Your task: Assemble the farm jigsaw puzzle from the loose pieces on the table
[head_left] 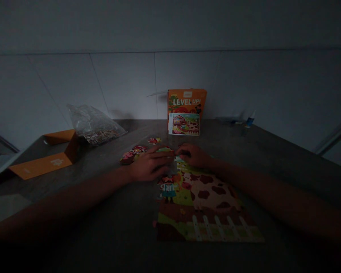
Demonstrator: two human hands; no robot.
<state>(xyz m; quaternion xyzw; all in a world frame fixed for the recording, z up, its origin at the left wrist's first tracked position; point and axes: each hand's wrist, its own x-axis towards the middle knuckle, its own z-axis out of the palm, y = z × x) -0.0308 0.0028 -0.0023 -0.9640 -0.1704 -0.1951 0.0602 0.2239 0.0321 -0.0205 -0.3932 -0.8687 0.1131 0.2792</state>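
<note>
A partly joined jigsaw puzzle point(213, 193) lies flat on the table, showing a spotted cow, a white fence and a figure in blue. Over its upper left edge rests my left hand point(150, 165), palm down with fingers stretched out towards the right. My right hand point(195, 155) is at the puzzle's top edge, its fingers curled and pinched; anything in them is hidden. The fingertips of both hands nearly meet there. Loose red puzzle pieces point(132, 153) lie just beyond my left hand, with another puzzle piece point(154, 140) farther back.
An orange box point(187, 96) stands by the wall, a farm picture card point(184, 124) leaning on it. To the left are a clear bag of pieces point(98, 127) and an open orange carton point(49, 165). A small blue-and-white item point(250, 120) sits at the back right of the table point(102, 227).
</note>
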